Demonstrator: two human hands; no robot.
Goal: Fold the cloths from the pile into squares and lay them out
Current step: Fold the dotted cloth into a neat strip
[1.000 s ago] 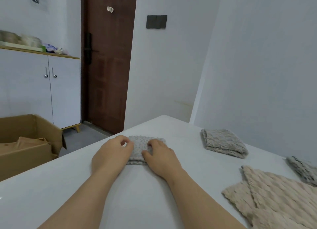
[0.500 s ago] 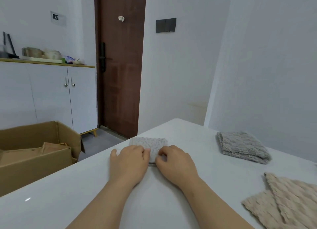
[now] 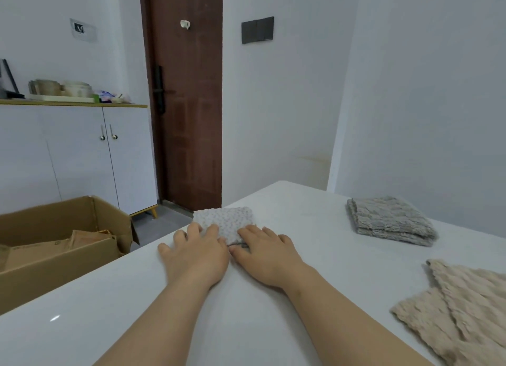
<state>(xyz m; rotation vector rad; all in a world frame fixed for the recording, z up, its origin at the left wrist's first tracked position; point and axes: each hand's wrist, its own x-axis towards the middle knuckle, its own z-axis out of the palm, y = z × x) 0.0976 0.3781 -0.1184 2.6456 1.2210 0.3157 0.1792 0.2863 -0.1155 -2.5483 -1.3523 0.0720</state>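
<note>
Pressing the pale cloth (image 3: pixel 228 222) flat on the white table (image 3: pixel 82 324)

The left hand (image 3: pixel 195 256) and the right hand (image 3: pixel 269 257) lie palm down, side by side, near the table's left edge. The left hand is flat with its fingers spread and straight. Two fingertips rest on the near left corner of the pale cloth, the others on the bare tabletop beside it. The right hand is flat too, fingers straight and laid over the cloth's near right edge, gripping nothing, its thumb almost touching the left hand. The cloth is folded into a small, thick, knobbly square and sits just beyond the hands.

Further right, well apart from the hands, a grey cloth (image 3: pixel 388 220) lies folded in a thick square near the wall. Nearer the person on that side, beige cloths (image 3: pixel 462 311) lie spread and overlapping in a loose pile that runs out of view.

Off the table to the left, an open cardboard box (image 3: pixel 54 272) stands on the floor. Behind it is a white cabinet (image 3: pixel 79 157), its top carrying clutter I cannot make out. A dark brown door (image 3: pixel 191 119) stands beside the cabinet, and a dark switch plate (image 3: pixel 257 30) is fixed to the wall right of it.
</note>
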